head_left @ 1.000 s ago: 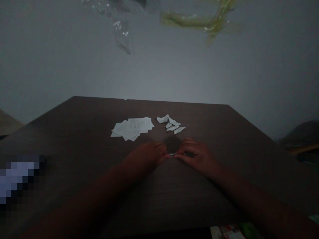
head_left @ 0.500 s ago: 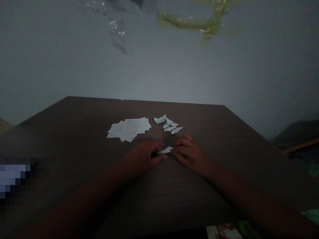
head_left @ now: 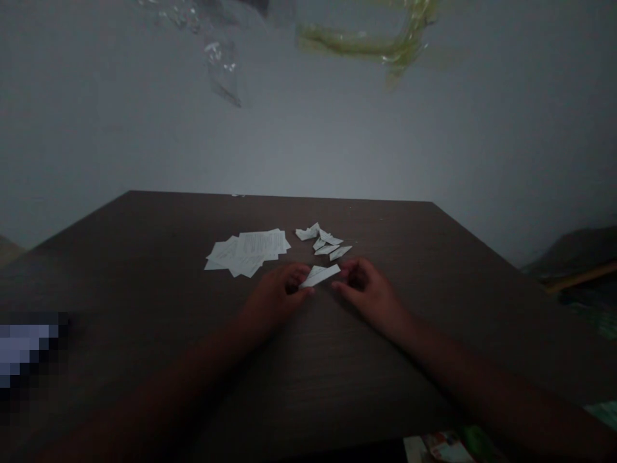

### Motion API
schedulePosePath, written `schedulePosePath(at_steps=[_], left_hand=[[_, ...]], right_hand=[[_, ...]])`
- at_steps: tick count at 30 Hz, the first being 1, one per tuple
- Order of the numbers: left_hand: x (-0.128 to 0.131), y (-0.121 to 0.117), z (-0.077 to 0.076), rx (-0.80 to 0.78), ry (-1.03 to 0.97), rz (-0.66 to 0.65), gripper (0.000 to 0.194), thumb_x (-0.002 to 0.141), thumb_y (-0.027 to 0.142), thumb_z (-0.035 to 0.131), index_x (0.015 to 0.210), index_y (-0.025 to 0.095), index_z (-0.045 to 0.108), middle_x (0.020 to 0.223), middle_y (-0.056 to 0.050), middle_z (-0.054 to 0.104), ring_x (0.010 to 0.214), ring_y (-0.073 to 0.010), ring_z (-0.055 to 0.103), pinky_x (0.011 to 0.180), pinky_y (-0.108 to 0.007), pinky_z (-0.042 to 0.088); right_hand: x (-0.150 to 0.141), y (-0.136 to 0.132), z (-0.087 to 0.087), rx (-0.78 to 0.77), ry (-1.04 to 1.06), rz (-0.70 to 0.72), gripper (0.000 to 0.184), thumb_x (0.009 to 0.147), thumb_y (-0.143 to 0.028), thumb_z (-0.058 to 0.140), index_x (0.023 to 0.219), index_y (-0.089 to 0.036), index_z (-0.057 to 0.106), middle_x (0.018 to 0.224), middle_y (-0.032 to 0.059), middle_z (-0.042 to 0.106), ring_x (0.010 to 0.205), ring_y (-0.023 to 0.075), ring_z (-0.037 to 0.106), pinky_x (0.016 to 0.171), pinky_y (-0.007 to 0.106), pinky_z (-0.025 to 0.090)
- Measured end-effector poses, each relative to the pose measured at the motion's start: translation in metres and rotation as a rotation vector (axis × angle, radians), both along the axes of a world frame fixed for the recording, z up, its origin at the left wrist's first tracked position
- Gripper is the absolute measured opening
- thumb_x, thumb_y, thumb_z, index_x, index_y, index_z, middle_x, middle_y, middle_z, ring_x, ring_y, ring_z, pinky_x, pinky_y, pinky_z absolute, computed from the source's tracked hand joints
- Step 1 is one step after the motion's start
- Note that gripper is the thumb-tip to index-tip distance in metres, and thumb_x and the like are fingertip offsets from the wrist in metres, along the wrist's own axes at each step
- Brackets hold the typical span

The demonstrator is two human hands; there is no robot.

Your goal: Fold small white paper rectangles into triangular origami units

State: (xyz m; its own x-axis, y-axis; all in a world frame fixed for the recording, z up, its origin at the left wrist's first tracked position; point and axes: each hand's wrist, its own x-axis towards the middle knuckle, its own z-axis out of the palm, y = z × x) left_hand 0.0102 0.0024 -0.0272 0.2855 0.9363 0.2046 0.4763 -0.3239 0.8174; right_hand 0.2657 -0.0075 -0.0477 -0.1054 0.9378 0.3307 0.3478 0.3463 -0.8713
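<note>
On a dark brown table (head_left: 144,257), my left hand (head_left: 277,298) pinches one end of a small folded white paper piece (head_left: 320,275), lifted slightly off the surface. My right hand (head_left: 369,292) sits just to the right of the paper, fingers curled, its fingertips close to the paper's other end; whether they touch it is unclear. Beyond the hands lies a pile of several small folded paper pieces (head_left: 324,241). To its left is a loose stack of flat printed paper slips (head_left: 250,249).
A pale wall (head_left: 120,128) rises behind the table, with clear and yellowish plastic (head_left: 366,45) hanging near the top. Coloured printed material (head_left: 443,447) lies at the table's near edge. A blurred patch sits at the lower left.
The folded paper has moved up and away from me, from flat between both hands to tilted in the left hand. The right hand's fingers have drawn back from it a little.
</note>
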Motion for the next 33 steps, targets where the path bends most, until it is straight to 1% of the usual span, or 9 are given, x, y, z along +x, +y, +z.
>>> schedulePosePath(at_steps=[1, 3, 6, 11, 14, 17, 22, 28, 33], left_hand=[[0.002, -0.002, 0.000, -0.015, -0.023, 0.009, 0.032, 0.089, 0.029, 0.082, 0.120, 0.026, 0.081, 0.106, -0.005, 0.084, 0.096, -0.0268, 0.080, 0.089, -0.044, 0.069], [0.007, -0.008, 0.000, -0.036, -0.050, -0.010, 0.034, 0.090, 0.030, 0.081, 0.124, 0.026, 0.081, 0.106, -0.005, 0.083, 0.096, -0.0264, 0.080, 0.090, -0.044, 0.068], [0.014, -0.016, 0.001, -0.036, -0.058, -0.082, 0.035, 0.090, 0.029, 0.083, 0.125, 0.028, 0.082, 0.109, -0.005, 0.084, 0.098, -0.0261, 0.080, 0.094, -0.044, 0.068], [0.014, -0.019, 0.004, 0.028, -0.057, -0.136, 0.028, 0.093, 0.031, 0.082, 0.121, 0.028, 0.082, 0.117, -0.006, 0.083, 0.108, -0.0282, 0.081, 0.102, -0.048, 0.068], [0.010, -0.016, 0.005, 0.142, -0.044, -0.156, 0.019, 0.094, 0.031, 0.084, 0.113, 0.027, 0.082, 0.132, -0.009, 0.081, 0.124, -0.0303, 0.079, 0.113, -0.051, 0.065], [0.007, -0.015, 0.007, 0.223, -0.019, -0.207, 0.017, 0.096, 0.029, 0.085, 0.112, 0.027, 0.081, 0.146, -0.010, 0.079, 0.138, -0.0312, 0.075, 0.123, -0.053, 0.060], [0.005, -0.015, 0.009, 0.210, -0.017, -0.244, 0.015, 0.096, 0.022, 0.083, 0.110, 0.027, 0.079, 0.139, -0.008, 0.082, 0.129, -0.0296, 0.079, 0.118, -0.052, 0.063], [0.004, -0.013, 0.006, 0.205, -0.047, -0.212, 0.029, 0.091, 0.022, 0.083, 0.118, 0.028, 0.074, 0.133, -0.008, 0.081, 0.123, -0.0296, 0.079, 0.111, -0.052, 0.066], [0.009, -0.018, 0.003, 0.330, -0.012, -0.186, 0.040, 0.094, 0.019, 0.078, 0.131, 0.029, 0.068, 0.135, -0.009, 0.079, 0.127, -0.0311, 0.078, 0.113, -0.053, 0.066]], right_hand=[[-0.003, 0.000, -0.002, -0.081, 0.092, 0.010, 0.033, 0.089, -0.040, 0.093, 0.108, -0.027, 0.069, 0.102, 0.0057, 0.079, 0.093, 0.0265, 0.078, 0.087, 0.044, 0.065], [-0.009, -0.003, -0.003, -0.210, 0.216, 0.110, 0.034, 0.088, -0.044, 0.094, 0.105, -0.027, 0.069, 0.102, 0.0053, 0.080, 0.098, 0.0271, 0.080, 0.091, 0.045, 0.065], [-0.015, -0.007, 0.001, -0.271, 0.311, 0.234, 0.032, 0.088, -0.048, 0.095, 0.100, -0.027, 0.073, 0.099, 0.0036, 0.082, 0.098, 0.0259, 0.080, 0.094, 0.045, 0.066], [-0.014, -0.010, 0.007, -0.244, 0.336, 0.269, 0.028, 0.090, -0.047, 0.096, 0.097, -0.027, 0.077, 0.097, 0.0023, 0.082, 0.097, 0.0244, 0.080, 0.096, 0.044, 0.066], [-0.012, -0.010, 0.006, -0.245, 0.325, 0.291, 0.026, 0.091, -0.045, 0.095, 0.096, -0.027, 0.077, 0.099, 0.0025, 0.081, 0.098, 0.0237, 0.079, 0.098, 0.044, 0.065], [-0.011, -0.009, 0.005, -0.252, 0.326, 0.335, 0.024, 0.091, -0.042, 0.095, 0.099, -0.026, 0.079, 0.102, 0.0024, 0.082, 0.101, 0.0232, 0.079, 0.100, 0.043, 0.065], [-0.009, -0.007, 0.004, -0.234, 0.309, 0.386, 0.022, 0.092, -0.038, 0.095, 0.105, -0.027, 0.081, 0.106, 0.0030, 0.085, 0.103, 0.0236, 0.082, 0.101, 0.044, 0.066], [-0.007, -0.005, 0.005, -0.204, 0.255, 0.383, 0.022, 0.093, -0.038, 0.093, 0.108, -0.027, 0.080, 0.107, 0.0045, 0.086, 0.100, 0.0239, 0.083, 0.095, 0.044, 0.068], [-0.009, -0.009, 0.004, -0.152, 0.223, 0.336, 0.013, 0.097, -0.035, 0.082, 0.107, -0.026, 0.079, 0.102, 0.0037, 0.083, 0.095, 0.0230, 0.080, 0.089, 0.039, 0.066]])
